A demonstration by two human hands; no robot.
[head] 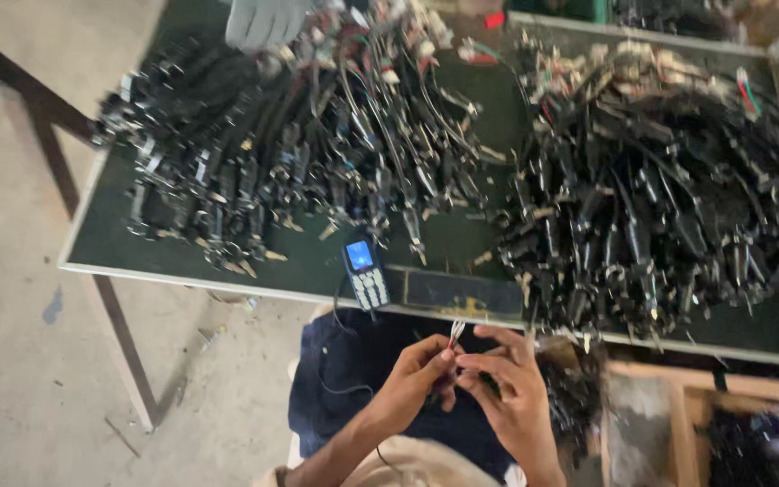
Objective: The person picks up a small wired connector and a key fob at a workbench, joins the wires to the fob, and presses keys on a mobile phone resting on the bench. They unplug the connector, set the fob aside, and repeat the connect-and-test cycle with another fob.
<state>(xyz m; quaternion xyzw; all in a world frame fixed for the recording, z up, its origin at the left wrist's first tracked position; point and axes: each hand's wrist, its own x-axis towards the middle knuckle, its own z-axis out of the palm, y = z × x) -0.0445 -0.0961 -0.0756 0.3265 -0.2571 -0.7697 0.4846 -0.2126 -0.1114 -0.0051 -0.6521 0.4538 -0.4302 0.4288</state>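
Note:
My left hand (412, 379) and my right hand (508, 388) meet in front of me, below the table's near edge, over my dark blue lap. Both pinch a small black wire piece with thin pale wire ends (455, 334) sticking up between the fingertips. Just above the hands, a small keypad phone (364, 273) with a lit blue screen lies at the table's front edge, a thin cable running down from it.
The dark green table (317, 261) carries a large heap of black wire harnesses on the left (290, 153) and another on the right (660, 198). A wooden crate (678, 424) with more black pieces stands at the lower right. Concrete floor lies to the left.

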